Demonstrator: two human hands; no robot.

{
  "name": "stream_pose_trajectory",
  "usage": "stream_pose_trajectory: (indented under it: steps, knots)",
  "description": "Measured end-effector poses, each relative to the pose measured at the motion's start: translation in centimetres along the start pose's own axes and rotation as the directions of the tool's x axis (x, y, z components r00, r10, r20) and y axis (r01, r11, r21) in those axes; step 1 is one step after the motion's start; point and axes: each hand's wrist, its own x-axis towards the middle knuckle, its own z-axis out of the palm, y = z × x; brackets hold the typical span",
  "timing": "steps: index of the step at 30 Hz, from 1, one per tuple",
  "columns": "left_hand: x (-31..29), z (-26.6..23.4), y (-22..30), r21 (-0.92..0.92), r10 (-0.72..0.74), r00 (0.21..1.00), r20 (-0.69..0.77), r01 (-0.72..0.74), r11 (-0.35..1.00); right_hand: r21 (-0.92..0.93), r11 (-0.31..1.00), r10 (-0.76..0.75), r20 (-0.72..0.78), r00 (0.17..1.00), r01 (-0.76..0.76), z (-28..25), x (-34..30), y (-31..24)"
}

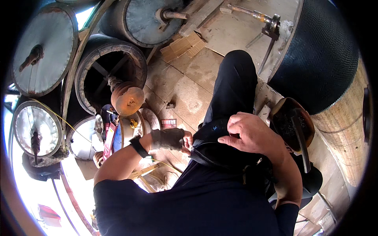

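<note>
At the far left, a large drum with a dull grey metal face stands above a smaller, shiny round metal drum. Further right, a rounded, translucent orange cone sits in front of a dark, open-ended drum.

The person's left hand, in a grey glove that leaves the fingertips bare, has its fingers clenched on the near-left edge of a black fabric bag with a zip. The bag lies on the person's lap, its mouth apparently parted. Just above it is the bare right hand, fingers bent and thumb apart from them; whether anything is tucked in the palm cannot be told from this angle.

The step in hand looks like working at the bag's opening. The next move seems to call for the left grip to keep that edge steady, leaving the right fingers room.

Beyond the right hand, a dark metal tool leans across a brown-rimmed bowl, near a huge black textured roll.
</note>
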Motion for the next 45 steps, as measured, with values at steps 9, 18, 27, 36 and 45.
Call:
stream_pose_trajectory:
  steps: [9, 18, 27, 36, 45]
  knots:
    - [0.0, 3.2, 0.9, 0.171, -0.002, 0.968, -0.252, 0.047, 0.984, -0.008, 0.999, -0.048, 0.202, 0.978, 0.051, 2.4, 4.7, -1.2]
    - [0.2, 9.2, 0.9, 0.202, -0.198, 0.817, -0.542, 0.355, 0.913, -0.012, 1.0, -0.019, 0.262, 0.965, 0.023, 4.9, 6.2, -1.2]
    - [0.0, 8.2, -3.3, -0.064, -0.029, 0.866, -0.499, -0.003, 0.998, -0.015, 0.999, -0.024, 0.339, 0.94, 0.031, 6.3, 6.6, -2.2]
    - [-2.6, 3.1, 0.2, 0.716, 0.209, 0.929, -0.306, 0.08, 0.693, -0.067, 0.998, 0.05, 0.467, 0.883, -0.021, 8.0, 7.2, -3.2]
    - [-3.3, -0.8, 4.1, 0.995, 0.739, 0.67, 0.077, -0.094, -0.019, 0.394, 0.881, 0.051, 0.471, 0.881, -0.262, 7.8, 8.0, -1.4]
